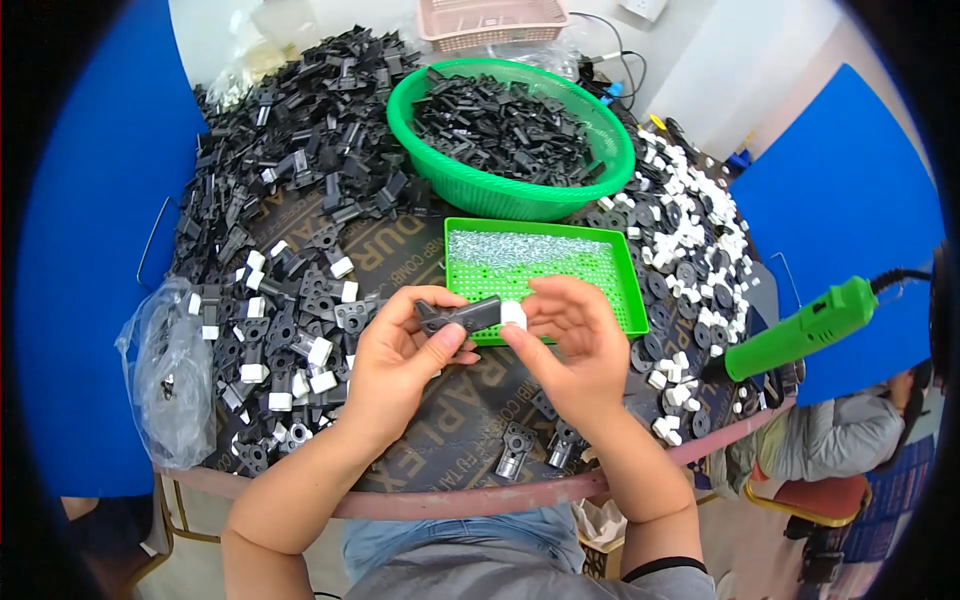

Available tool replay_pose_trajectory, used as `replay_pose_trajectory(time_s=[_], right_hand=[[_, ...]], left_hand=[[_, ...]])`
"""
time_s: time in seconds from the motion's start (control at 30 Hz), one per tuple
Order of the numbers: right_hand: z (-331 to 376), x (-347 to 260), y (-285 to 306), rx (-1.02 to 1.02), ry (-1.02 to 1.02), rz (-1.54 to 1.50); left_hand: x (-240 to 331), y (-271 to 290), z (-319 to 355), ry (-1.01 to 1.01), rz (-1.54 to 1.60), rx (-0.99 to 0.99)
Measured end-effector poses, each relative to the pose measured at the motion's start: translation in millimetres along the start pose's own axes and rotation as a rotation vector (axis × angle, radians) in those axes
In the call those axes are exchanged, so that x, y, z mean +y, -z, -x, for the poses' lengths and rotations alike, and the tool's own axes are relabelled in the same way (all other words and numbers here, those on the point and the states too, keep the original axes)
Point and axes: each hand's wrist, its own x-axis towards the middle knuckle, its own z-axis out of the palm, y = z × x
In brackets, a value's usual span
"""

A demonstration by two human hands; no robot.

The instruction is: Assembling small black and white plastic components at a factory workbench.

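Over the middle of the table, my left hand (398, 362) is closed around a black plastic bracket (472, 316), its thumb pressed along the near side. The bracket lies roughly level, its narrow end pointing right. At that end sits a small white block (513, 314), pinched between the thumb and fingers of my right hand (580, 350). The block touches the bracket; whether it is fully pushed on cannot be made out. Just behind both hands is a shallow green tray (640, 300) with small shiny metal pieces heaped along its far side.
A green basket (500, 193) of black parts stands behind the tray. Black parts (310, 120) pile up at left, brackets with white ends (265, 335) nearer. White blocks and black discs (690, 240) spread at right, beside a green electric screwdriver (800, 330). A plastic bag (170, 380) lies left.
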Motion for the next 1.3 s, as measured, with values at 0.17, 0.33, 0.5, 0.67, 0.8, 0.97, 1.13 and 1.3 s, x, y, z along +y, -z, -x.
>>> replay_pose_trajectory(time_s=[0.17,0.33,0.5,0.67,0.8,0.97,1.13,1.3], right_hand=[[2,6,15,-0.113,0.39,0.501],[5,-2,14,-0.048,-0.109,-0.064],[3,7,19,-0.077,-0.069,-0.173],[-4,7,29,-0.309,-0.416,-0.383],[5,12,18,-0.253,-0.306,-0.289],[12,16,17,-0.291,-0.303,-0.327],[17,7,8,-0.219,-0.289,-0.427],[18,3,2,-0.297,-0.352,-0.105]], left_hand=[[-8,-4,0,-0.113,-0.136,-0.01],[-5,-4,0,-0.111,-0.13,-0.04],[-4,-6,3,-0.102,-0.137,-0.066],[5,-3,2,0.036,-0.136,-0.055],[-4,-8,8,-0.213,-0.486,0.1],[13,-6,11,-0.03,-0.626,-0.045],[4,-14,25,-0.039,-0.378,0.013],[67,-4,19,-0.167,-1.078,-0.074]])
